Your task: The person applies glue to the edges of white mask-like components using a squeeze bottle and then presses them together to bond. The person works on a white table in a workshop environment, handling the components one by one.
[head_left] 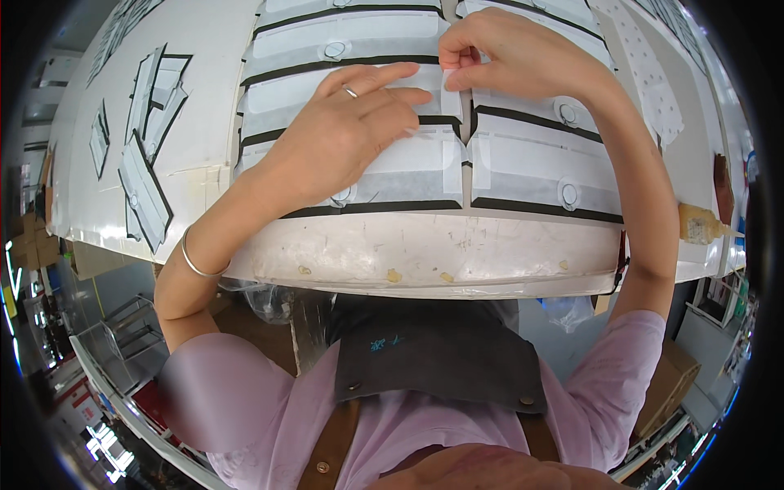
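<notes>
Two columns of white panels, each edged in black, lie stacked row above row from near the table's (367, 255) front edge toward its far side — apparently set with their inner ends facing across a narrow gap so both hands can reach them. The right hand (502, 61) comes in over the right column (531, 155), thumb and forefinger closed in a pinch on a thin white strip (452, 100) at the inner end of a left-column panel. The left hand (351, 131) is palm down with loosely spread fingers, gripping nothing, over the left column (420, 173), seemingly to steady it; whether it presses, I cannot tell. Loose panels (147, 192) lie toward the table's left edge and an amber bottle (697, 224) at its front right corner, both likely there to leave the middle free for handwork.
</notes>
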{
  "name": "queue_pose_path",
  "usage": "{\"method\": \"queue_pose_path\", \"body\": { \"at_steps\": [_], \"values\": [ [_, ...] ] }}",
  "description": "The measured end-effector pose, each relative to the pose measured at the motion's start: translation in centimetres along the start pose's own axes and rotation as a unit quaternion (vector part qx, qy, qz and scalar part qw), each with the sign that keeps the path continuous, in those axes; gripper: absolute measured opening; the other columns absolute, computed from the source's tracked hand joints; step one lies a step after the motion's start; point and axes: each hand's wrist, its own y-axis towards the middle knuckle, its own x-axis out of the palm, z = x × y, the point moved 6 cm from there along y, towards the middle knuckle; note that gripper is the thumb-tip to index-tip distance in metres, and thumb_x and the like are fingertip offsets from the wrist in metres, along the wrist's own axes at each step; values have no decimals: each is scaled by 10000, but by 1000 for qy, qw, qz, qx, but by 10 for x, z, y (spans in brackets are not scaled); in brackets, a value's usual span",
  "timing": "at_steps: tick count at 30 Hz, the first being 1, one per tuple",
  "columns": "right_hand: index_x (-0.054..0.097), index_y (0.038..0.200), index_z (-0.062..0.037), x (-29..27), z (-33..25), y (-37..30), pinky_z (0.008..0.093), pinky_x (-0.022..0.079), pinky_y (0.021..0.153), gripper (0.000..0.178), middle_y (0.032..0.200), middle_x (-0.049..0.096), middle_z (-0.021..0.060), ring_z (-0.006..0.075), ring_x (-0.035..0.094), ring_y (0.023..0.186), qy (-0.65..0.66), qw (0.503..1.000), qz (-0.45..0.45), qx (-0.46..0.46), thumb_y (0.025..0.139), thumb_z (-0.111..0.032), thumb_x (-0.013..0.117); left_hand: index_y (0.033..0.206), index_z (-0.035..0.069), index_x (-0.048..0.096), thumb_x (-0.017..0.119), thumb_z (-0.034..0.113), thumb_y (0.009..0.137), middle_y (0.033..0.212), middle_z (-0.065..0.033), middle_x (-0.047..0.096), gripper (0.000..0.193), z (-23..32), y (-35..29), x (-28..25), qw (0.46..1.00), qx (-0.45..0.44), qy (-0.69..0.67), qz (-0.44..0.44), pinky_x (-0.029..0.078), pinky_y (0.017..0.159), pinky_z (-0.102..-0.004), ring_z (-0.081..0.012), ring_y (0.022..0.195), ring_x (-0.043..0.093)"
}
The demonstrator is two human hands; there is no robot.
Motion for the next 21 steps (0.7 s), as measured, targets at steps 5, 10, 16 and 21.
{"method": "queue_pose_path", "body": {
  "at_steps": [5, 10, 16, 21],
  "values": [
    [666, 840, 21, -10, -5, 4, 400, 455, 626, 224, 666, 612, 124, 255, 563, 627, 10, 998, -53, 36, 886, -196, 696, 922, 28, 617, 649, 36, 898, 1388, -96, 655, 41, 5, 3, 12, 999, 33, 2, -37, 354, 1169, -516, -316, 1468, 432],
    [681, 860, 13, -8, -2, 5, 396, 463, 638, 208, 682, 624, 119, 251, 579, 643, 23, 998, -39, 32, 894, -192, 697, 921, 22, 618, 649, 46, 898, 1405, -93, 645, 45, 5, 5, 15, 998, 36, 8, -49, 345, 1181, -520, -309, 1479, 419],
    [692, 869, 6, -6, -1, 4, 403, 488, 664, 205, 715, 650, 126, 281, 626, 683, 7, 1000, -5, 8, 888, -197, 708, 919, 23, 620, 644, 60, 906, 1412, -82, 641, 45, 5, 7, 19, 997, 39, 18, -60, 329, 1198, -512, -299, 1476, 424],
    [698, 917, 2, -8, -5, -4, 401, 514, 685, 175, 758, 675, 128, 290, 667, 728, -3, 996, 88, -1, 876, -165, 732, 925, 21, 627, 635, 66, 922, 1413, -83, 639, 46, 2, 7, 20, 996, 28, 1, -80, 321, 1203, -502, -301, 1487, 406]
  ]
}}
